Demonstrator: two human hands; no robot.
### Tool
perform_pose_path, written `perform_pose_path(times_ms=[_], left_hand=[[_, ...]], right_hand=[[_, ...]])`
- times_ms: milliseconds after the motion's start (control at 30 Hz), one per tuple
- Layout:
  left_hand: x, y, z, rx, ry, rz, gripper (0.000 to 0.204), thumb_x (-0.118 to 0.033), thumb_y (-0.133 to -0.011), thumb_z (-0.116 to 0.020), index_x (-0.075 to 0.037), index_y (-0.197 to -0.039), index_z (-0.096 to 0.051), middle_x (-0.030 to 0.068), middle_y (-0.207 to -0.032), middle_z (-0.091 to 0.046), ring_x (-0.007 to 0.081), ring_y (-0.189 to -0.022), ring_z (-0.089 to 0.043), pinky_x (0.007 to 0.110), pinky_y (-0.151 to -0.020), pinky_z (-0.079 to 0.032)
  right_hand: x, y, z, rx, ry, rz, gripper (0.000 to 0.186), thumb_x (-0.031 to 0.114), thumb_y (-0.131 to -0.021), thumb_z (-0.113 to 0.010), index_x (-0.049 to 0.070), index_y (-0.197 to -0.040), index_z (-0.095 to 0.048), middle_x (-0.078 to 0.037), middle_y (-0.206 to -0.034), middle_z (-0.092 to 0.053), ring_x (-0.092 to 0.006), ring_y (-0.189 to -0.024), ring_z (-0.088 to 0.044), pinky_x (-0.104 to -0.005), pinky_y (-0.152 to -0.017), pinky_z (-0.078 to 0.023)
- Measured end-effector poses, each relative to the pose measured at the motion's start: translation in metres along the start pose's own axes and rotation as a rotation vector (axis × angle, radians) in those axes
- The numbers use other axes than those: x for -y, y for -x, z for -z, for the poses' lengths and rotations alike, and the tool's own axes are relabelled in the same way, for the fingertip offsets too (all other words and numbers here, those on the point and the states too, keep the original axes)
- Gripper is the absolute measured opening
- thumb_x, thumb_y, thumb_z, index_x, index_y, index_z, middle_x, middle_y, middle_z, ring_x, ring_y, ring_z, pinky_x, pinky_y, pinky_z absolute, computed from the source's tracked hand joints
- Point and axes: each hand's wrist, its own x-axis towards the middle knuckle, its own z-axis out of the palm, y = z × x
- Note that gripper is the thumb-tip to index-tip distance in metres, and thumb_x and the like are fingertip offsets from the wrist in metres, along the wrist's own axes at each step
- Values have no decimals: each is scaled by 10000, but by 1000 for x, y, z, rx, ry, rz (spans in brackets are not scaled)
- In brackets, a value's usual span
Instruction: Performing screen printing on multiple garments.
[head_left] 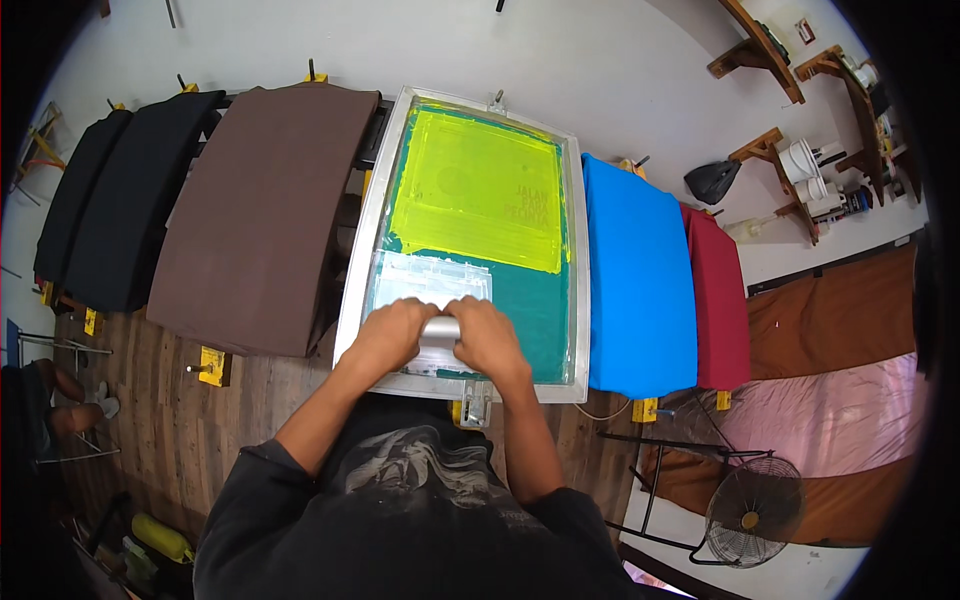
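Both of my hands are closed on a squeegee (441, 328), whose pale handle shows between them. My left hand (396, 330) grips its left part, and my right hand (486, 338) its right part. Under the squeegee lies a screen printing frame (578, 320) with a metal rim and green mesh. A white ink patch (430, 276) covers the mesh's near left part, partly hidden by my hands. Bright yellow-green tape or film (470, 185) fills its far part. A clamp (476, 405) sits at the frame's near edge.
Left of the frame stand boards covered in brown fabric (262, 215) and black fabric (140, 200). Blue fabric (638, 280) and dark red fabric (716, 300) cover boards on the right. A floor fan (752, 515) stands at lower right. Another person's leg (75, 420) shows far left.
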Motion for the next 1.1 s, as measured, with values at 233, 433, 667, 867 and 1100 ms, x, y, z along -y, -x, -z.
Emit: perform_pose_path(times_ms=[233, 433, 667, 867, 1100], left_hand=[[16, -22, -15, -29, 10, -2, 369, 84, -737, -580, -55, -1062, -688, 195, -957, -672, 376, -887, -658, 446, -786, -534], [16, -19, -20, -46, -7, 5, 396, 94, -722, -593, -48, -1079, -691, 193, -964, -675, 379, -871, -666, 440, -788, -540], [0, 14, -18, 35, 37, 9, 477, 94, -705, -606, -54, -1155, -667, 188, -1042, -672, 383, -901, -663, 446, -806, -539], [-9, 32, -15, 125, 48, 12, 419, 47, -750, -572, -66, -1142, -669, 198, -1028, -674, 385, -899, -662, 460, -795, -538], [10, -10, -5, -17, 41, -24, 424, 73, -735, -578, -89, -1111, -688, 185, -969, -686, 381, -882, -663, 455, -769, -543]], right_hand=[[-17, -19, -8, 0, -51, -25, 295, -7, -658, -656, 49, -947, -649, -183, -947, -633, -390, -936, -589, -472, -822, -494], [-17, -17, -13, 3, -54, -22, 302, -15, -653, -654, 40, -949, -648, -182, -944, -631, -382, -949, -581, -454, -827, -498], [-6, 16, -20, 11, -109, 6, 329, -16, -620, -662, 28, -944, -632, -157, -940, -611, -367, -931, -560, -459, -800, -498], [3, 36, -19, 112, -127, -55, 332, -19, -652, -635, 33, -980, -646, -153, -936, -614, -364, -947, -563, -458, -824, -492], [-2, -7, -7, -11, -15, -64, 290, -38, -706, -608, 50, -980, -648, -161, -932, -630, -368, -921, -599, -471, -797, -508]])
